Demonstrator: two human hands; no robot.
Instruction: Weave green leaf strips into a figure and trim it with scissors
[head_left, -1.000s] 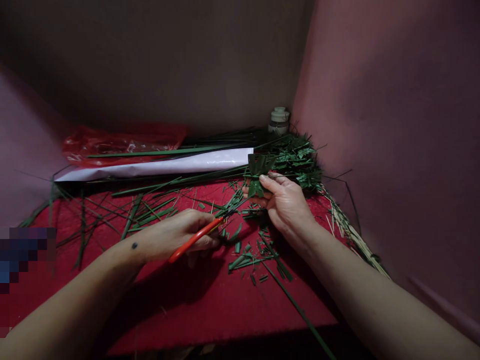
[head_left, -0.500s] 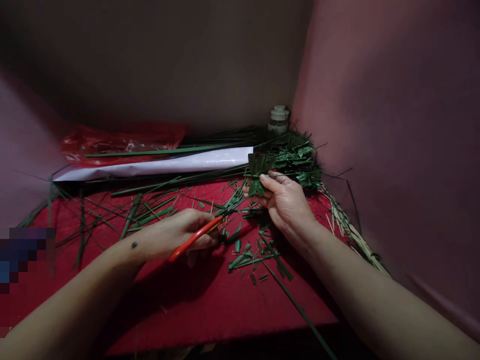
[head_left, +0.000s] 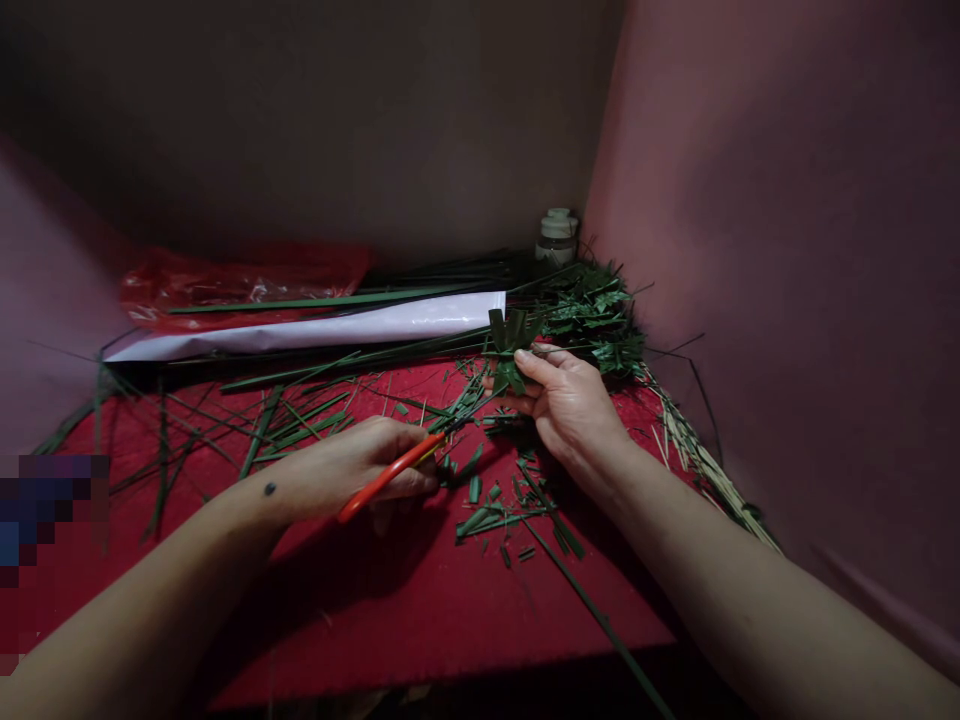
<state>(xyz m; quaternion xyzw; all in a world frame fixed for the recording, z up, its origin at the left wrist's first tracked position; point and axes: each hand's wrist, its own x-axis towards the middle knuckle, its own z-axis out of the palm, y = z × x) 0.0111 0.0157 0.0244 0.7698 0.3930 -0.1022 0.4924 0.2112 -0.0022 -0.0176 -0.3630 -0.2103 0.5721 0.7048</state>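
My left hand (head_left: 394, 458) is closed around a pair of scissors with orange-red handles (head_left: 390, 478). Their dark blades point right, toward my other hand, and rest just short of it. In my right hand (head_left: 568, 398), pinched between thumb and fingers, is a green leaf flower (head_left: 508, 362) with several pointed, spread petals folded from leaf strips. Beneath both hands lie cut bits of green leaf (head_left: 487, 515) on the red tabletop (head_left: 420, 630). The fingers behind the leaf flower are partly hidden.
Behind my hands lie a long white wrapper (head_left: 375, 322), a red plastic bag (head_left: 247, 285) and long green leaf strips (head_left: 322, 370). A bunch of finished leaf flowers (head_left: 600, 310) sits at the back right beside a lidded jar (head_left: 557, 235). Pale stalks (head_left: 709, 470) lean along the right wall.
The leaf flower has turned slightly in my right hand, so its petals face me more and look more spread. My left hand and the scissors have hardly moved.
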